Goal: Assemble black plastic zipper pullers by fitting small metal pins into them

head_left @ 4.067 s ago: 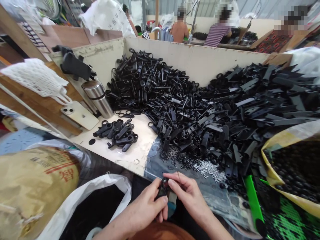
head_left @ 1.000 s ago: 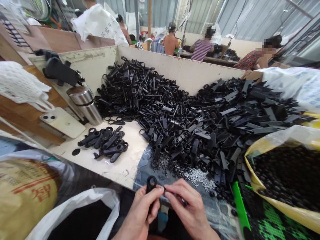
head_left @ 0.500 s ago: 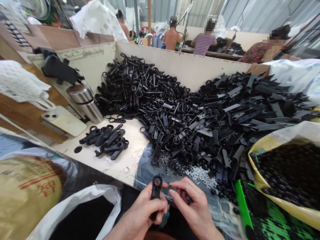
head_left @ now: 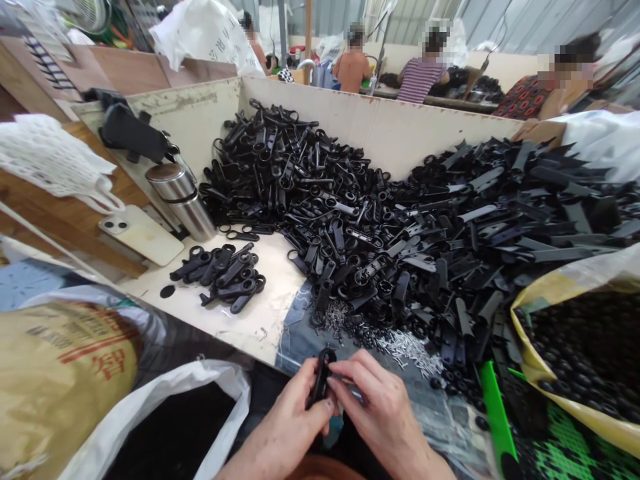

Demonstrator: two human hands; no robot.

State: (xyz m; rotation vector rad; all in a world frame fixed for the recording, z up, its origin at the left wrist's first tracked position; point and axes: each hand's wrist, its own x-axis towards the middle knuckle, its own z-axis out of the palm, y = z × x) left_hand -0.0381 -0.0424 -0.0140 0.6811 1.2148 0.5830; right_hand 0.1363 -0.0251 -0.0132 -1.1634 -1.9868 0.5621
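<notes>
Black plastic pull tab (head_left: pixel 321 377) tilts, ring uppermost.

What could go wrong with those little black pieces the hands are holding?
The black plastic tab in the left hand is small, so it might slip and fall. The right hand is close to the small silver pins lying loose on the denim cloth, so it could perhaps knock them. The heap of black plastic tabs might also slide forward and bury those pins.
</notes>
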